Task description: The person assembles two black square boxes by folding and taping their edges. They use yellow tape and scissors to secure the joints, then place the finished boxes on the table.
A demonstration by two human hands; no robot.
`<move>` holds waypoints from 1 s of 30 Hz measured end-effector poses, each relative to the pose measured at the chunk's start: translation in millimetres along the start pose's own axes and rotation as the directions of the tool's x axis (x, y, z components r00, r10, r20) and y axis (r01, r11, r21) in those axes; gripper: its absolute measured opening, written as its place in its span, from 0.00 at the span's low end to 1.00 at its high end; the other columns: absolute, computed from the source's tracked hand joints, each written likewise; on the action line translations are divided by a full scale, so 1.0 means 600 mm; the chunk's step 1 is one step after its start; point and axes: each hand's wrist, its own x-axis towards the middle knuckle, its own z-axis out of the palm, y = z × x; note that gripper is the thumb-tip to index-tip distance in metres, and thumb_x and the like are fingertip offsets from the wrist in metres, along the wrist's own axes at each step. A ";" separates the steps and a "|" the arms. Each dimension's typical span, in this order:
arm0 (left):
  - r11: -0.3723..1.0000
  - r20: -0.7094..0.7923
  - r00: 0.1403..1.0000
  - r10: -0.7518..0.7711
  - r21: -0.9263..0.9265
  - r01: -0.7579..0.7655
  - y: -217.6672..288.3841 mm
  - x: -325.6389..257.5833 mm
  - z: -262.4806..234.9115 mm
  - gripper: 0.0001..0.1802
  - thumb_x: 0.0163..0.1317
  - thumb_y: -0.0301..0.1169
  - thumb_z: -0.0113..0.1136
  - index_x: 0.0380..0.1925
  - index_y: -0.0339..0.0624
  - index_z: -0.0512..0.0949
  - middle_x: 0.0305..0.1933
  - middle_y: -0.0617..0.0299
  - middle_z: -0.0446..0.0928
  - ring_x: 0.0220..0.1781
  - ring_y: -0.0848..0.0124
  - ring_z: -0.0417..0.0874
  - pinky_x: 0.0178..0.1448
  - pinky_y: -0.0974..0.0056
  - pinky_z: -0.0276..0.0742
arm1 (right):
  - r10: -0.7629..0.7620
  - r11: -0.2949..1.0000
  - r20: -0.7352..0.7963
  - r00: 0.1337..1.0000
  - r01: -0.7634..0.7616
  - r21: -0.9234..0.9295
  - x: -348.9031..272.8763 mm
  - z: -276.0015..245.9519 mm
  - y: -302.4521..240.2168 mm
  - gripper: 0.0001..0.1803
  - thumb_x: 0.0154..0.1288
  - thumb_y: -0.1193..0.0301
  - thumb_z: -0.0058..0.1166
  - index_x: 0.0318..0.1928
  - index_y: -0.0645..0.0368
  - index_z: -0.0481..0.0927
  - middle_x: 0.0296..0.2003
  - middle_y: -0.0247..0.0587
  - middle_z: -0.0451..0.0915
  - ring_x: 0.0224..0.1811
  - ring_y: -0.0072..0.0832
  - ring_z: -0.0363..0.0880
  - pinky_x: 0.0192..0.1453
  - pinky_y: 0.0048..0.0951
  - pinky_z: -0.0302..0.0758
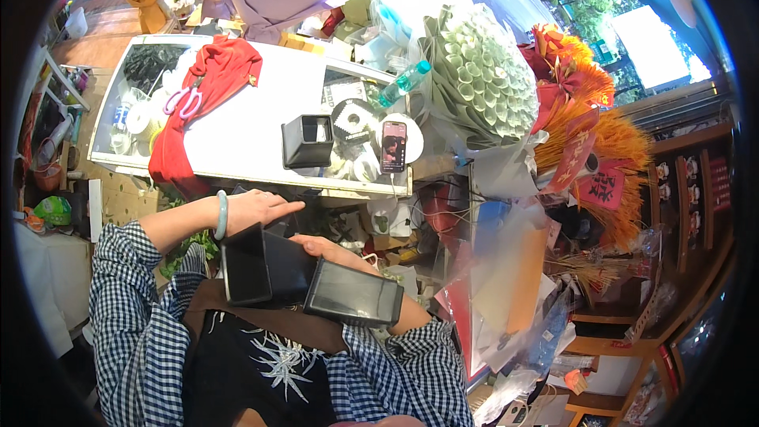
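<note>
Two black square boxes are held close in front of my body: an open-ended one [247,265] on the left, and another [353,292] with a glossy dark face on the right. My left hand [267,207], a pale bracelet at its wrist, reaches over the far side of the left box, fingers stretched out. My right hand [338,253] is closed at the boxes' far side, near where they meet. The boxes hide part of its grip. A similar black open box [307,142] stands on the white table beyond.
On the white table [237,138] lie a red cloth [217,71], pink-handled scissors [183,101], a ribbon roll [354,120], a phone [394,147] and a teal bottle [405,84]. A large pale-green bouquet [482,71] and orange dried stalks [609,150] stand right.
</note>
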 end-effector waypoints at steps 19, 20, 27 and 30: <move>0.875 -0.922 0.284 -0.263 -0.103 0.474 -0.207 -0.101 0.036 0.66 0.43 0.45 0.76 0.73 0.41 0.41 0.76 0.42 0.41 0.78 0.47 0.42 0.77 0.48 0.44 | -0.069 0.929 -0.495 0.866 0.237 0.286 -0.068 0.028 0.042 0.29 0.73 0.56 0.45 0.64 0.67 0.65 0.49 0.49 0.78 0.39 0.25 0.76 0.41 0.22 0.73; 0.875 -0.921 0.254 -0.294 -0.152 0.459 -0.175 -0.099 0.040 0.67 0.42 0.46 0.76 0.73 0.39 0.40 0.76 0.41 0.41 0.78 0.47 0.43 0.77 0.49 0.44 | -0.073 0.933 -0.485 0.871 0.231 0.275 -0.069 0.024 0.040 0.29 0.73 0.56 0.45 0.64 0.67 0.65 0.49 0.49 0.79 0.39 0.25 0.75 0.40 0.22 0.73; 0.595 -0.673 0.693 -0.261 -0.677 -0.433 0.022 -0.047 0.074 0.79 0.32 0.51 0.82 0.74 0.49 0.32 0.77 0.49 0.44 0.78 0.57 0.48 0.74 0.49 0.53 | -0.086 0.948 -0.454 0.887 0.213 0.236 -0.076 0.018 0.039 0.29 0.74 0.56 0.43 0.64 0.67 0.65 0.46 0.51 0.79 0.32 0.22 0.73 0.34 0.21 0.71; 0.271 -0.579 0.763 -0.289 -0.814 -0.514 0.041 -0.042 0.071 0.83 0.27 0.60 0.80 0.74 0.46 0.30 0.77 0.50 0.45 0.77 0.58 0.50 0.75 0.51 0.49 | -0.089 0.954 -0.442 0.892 0.204 0.219 -0.076 0.015 0.039 0.29 0.74 0.56 0.42 0.64 0.67 0.65 0.45 0.52 0.80 0.29 0.21 0.72 0.31 0.20 0.70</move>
